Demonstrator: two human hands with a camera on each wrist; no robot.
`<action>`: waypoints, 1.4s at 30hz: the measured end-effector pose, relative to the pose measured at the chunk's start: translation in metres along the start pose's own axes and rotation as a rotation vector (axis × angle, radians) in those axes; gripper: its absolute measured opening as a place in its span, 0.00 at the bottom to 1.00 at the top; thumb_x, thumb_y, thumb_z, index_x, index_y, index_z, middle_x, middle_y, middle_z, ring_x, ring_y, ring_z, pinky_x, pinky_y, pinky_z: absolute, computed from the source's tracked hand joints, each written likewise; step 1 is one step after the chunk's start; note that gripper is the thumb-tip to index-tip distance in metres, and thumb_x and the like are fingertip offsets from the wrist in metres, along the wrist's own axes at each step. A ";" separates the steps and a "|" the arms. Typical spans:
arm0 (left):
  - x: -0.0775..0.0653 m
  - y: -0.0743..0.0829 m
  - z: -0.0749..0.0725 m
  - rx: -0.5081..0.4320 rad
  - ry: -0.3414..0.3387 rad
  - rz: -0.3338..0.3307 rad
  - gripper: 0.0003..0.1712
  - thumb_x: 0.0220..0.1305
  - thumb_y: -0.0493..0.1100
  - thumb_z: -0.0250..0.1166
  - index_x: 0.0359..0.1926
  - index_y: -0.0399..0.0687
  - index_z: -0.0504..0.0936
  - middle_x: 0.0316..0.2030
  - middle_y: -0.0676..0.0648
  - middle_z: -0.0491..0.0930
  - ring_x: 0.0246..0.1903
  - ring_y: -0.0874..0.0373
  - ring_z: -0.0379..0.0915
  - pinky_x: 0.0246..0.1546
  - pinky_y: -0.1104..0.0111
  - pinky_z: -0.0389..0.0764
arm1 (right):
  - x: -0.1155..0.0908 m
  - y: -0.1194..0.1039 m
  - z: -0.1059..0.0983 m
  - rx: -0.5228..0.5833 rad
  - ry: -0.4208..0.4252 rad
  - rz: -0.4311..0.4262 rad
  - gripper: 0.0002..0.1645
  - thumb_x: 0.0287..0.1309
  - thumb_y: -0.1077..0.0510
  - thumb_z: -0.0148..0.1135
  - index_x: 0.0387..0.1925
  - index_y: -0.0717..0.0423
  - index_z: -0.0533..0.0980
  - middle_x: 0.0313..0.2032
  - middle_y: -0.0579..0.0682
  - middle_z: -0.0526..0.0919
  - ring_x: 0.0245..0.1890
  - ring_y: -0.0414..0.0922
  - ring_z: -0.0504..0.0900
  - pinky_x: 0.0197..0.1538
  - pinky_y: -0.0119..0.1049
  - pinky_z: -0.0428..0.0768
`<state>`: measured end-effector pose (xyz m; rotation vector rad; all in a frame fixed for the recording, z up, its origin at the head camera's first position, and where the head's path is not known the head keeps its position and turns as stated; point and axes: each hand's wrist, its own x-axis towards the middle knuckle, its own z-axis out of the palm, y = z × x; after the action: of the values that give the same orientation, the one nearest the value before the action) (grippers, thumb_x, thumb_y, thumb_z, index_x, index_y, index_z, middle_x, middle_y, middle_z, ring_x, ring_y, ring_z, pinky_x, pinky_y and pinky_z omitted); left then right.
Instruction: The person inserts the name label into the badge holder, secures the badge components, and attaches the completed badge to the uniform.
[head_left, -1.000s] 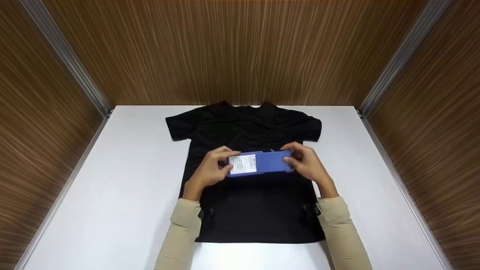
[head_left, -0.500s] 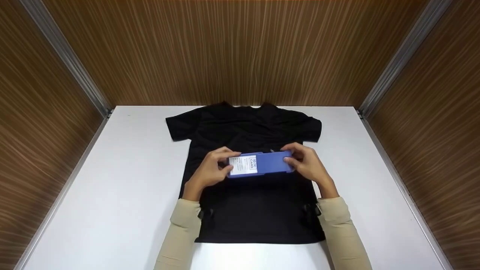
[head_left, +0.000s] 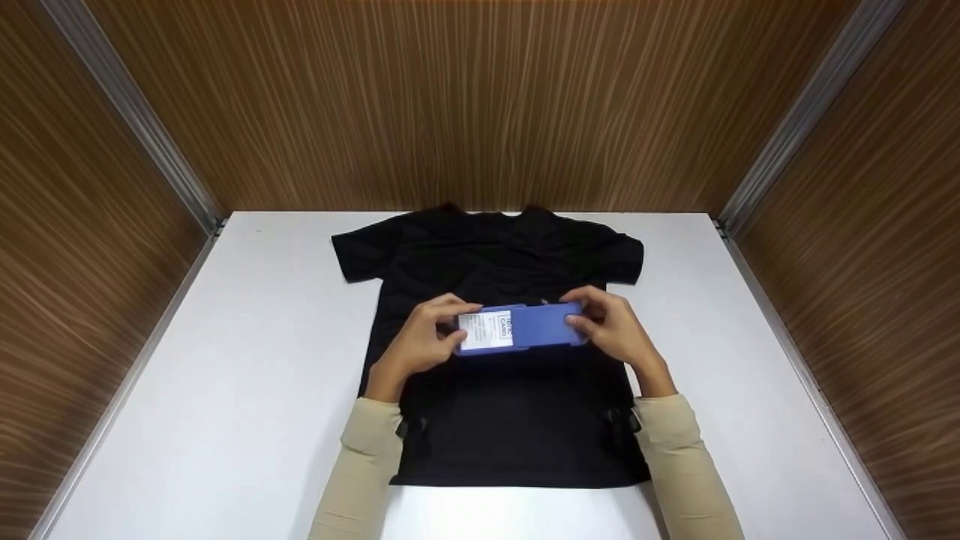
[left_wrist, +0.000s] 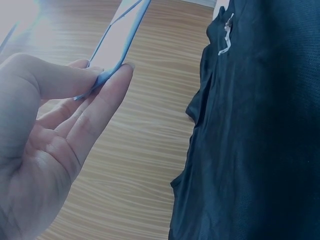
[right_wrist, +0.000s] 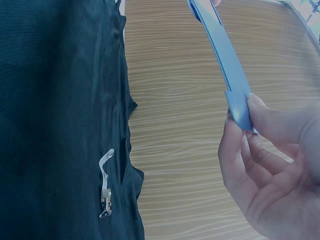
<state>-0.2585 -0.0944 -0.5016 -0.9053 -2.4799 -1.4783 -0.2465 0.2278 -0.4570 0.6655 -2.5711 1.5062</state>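
A blue ID card holder is held level over the black T-shirt in the head view, its two parts slid apart lengthwise. On its left part shows a white printed card insert reading "CARD". My left hand pinches the left end between thumb and fingers; the left wrist view shows the thumb on the face and fingers behind. The other end is gripped by my right hand, its thumb on the blue face. A badge clip with a pale strap lies on the shirt in the right wrist view.
The shirt lies spread on a white table, collar at the far edge and sleeves out to both sides. Wood-grain panels wall the table at the back and both sides, with metal rails in the corners.
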 end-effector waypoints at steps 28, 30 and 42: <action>0.000 0.000 0.001 -0.021 0.008 0.005 0.28 0.58 0.23 0.67 0.58 0.46 0.87 0.49 0.44 0.85 0.38 0.55 0.77 0.40 0.69 0.77 | 0.005 0.036 0.014 0.004 0.009 -0.019 0.15 0.60 0.72 0.68 0.49 0.64 0.82 0.35 0.63 0.84 0.25 0.45 0.83 0.27 0.26 0.79; 0.000 0.000 0.001 -0.019 0.008 0.011 0.28 0.57 0.23 0.67 0.58 0.45 0.87 0.49 0.44 0.85 0.37 0.55 0.77 0.40 0.69 0.77 | 0.005 0.036 0.013 0.009 0.004 -0.021 0.15 0.60 0.71 0.69 0.49 0.62 0.83 0.35 0.61 0.84 0.26 0.43 0.83 0.27 0.27 0.80; 0.001 0.000 0.001 -0.014 -0.010 0.013 0.25 0.59 0.25 0.67 0.58 0.42 0.86 0.50 0.43 0.85 0.31 0.59 0.76 0.28 0.75 0.76 | 0.007 0.035 0.020 -0.008 -0.010 -0.017 0.15 0.60 0.75 0.66 0.50 0.71 0.81 0.32 0.66 0.82 0.22 0.49 0.81 0.26 0.26 0.79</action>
<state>-0.2592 -0.0936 -0.5017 -0.9317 -2.4694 -1.4921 -0.2642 0.2235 -0.4932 0.6940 -2.5703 1.4908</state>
